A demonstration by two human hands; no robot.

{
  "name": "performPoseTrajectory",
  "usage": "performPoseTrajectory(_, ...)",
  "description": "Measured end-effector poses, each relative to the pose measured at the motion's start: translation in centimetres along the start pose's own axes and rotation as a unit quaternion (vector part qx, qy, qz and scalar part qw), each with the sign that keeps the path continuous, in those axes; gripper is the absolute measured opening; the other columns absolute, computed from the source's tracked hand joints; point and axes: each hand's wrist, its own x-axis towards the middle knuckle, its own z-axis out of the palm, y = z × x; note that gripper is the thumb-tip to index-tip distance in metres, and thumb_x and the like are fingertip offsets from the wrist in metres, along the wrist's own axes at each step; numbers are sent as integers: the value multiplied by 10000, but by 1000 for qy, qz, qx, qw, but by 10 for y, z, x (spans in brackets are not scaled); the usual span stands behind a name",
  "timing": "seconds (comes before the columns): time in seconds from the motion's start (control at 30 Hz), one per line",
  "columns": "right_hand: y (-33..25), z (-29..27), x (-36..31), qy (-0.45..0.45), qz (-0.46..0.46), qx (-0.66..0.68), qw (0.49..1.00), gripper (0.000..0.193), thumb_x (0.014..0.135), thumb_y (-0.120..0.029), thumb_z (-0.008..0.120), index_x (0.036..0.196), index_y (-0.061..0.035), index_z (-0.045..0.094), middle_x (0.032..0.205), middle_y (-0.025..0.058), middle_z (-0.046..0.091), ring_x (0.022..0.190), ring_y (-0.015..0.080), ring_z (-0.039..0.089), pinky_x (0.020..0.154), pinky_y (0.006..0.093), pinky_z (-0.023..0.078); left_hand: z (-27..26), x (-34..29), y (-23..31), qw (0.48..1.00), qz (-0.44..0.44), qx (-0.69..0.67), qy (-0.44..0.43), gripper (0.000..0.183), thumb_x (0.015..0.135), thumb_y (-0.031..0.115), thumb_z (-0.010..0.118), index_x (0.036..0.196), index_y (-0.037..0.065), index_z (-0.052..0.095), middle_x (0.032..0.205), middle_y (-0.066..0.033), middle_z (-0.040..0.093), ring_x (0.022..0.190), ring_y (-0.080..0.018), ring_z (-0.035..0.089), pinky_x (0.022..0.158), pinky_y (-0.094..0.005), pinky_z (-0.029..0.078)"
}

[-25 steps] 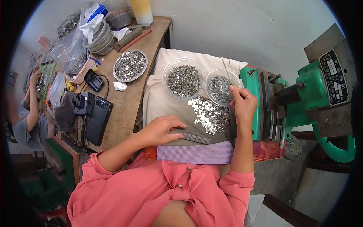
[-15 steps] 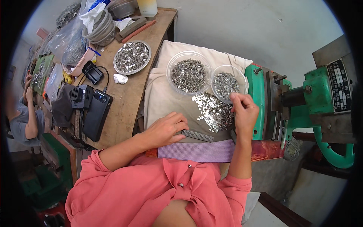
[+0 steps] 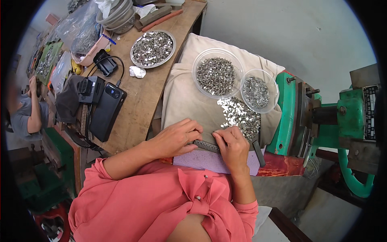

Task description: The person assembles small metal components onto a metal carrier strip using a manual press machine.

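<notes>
My left hand is closed on the left end of a grey ridged metal strip, which lies by the near edge of the cloth. At the strip's right end is my right hand, thumb and fingertips pinched together; whatever they hold is too small or hidden to make out. Beyond it lies a heap of small shiny metal pieces. A clear round tub of small metal parts and a smaller clear tub of thin pin-like parts stand behind the heap. A dark flat bar rests right of my right hand.
A green machine stands close on the right. A purple mat lines the near edge. On the wooden table at left are a plate of metal pieces, a black power bank and cables. Another person sits far left.
My right hand has come down and left from the smaller tub to the metal strip. My left hand stays at the strip. The whole view has shifted slightly.
</notes>
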Motion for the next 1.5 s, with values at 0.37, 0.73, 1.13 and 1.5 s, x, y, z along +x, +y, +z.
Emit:
performPoseTrajectory(0.37,-2,3,-2,16,-63,-88,994,117,753,-97,805,826,-84,714,751,33,581,686,226,584,590,361,480,11,-26,12,995,-73,-17,65,367,796,101,749,1146,66,646,1282,-107,593,1165,-307,583,956,-397,503)
performPoseTrajectory(0.73,3,0,-2,36,-38,-60,997,136,715,-100,826,817,-104,736,761,6,604,790,231,550,707,358,451,20,-27,18,992,3,112,65,486,765,100,754,1241,150,671,1310,-120,579,1184,-320,580,975,-416,504)
performPoseTrajectory(1.13,-3,-1,-5,28,-40,-93,995,150,712,-139,837,834,-141,750,820,-23,621,874,223,527,793,364,392,32,-34,16,979,-109,8,174,331,778,101,768,1091,37,681,1287,-128,620,1218,-315,584,995,-424,458)
performPoseTrajectory(1.5,-19,8,3,-57,44,42,997,83,780,-155,793,851,-117,771,837,-19,643,896,211,531,838,367,366,39,-35,15,969,-119,15,214,243,787,158,778,1010,78,721,1214,-51,672,1214,-252,593,1013,-419,416)
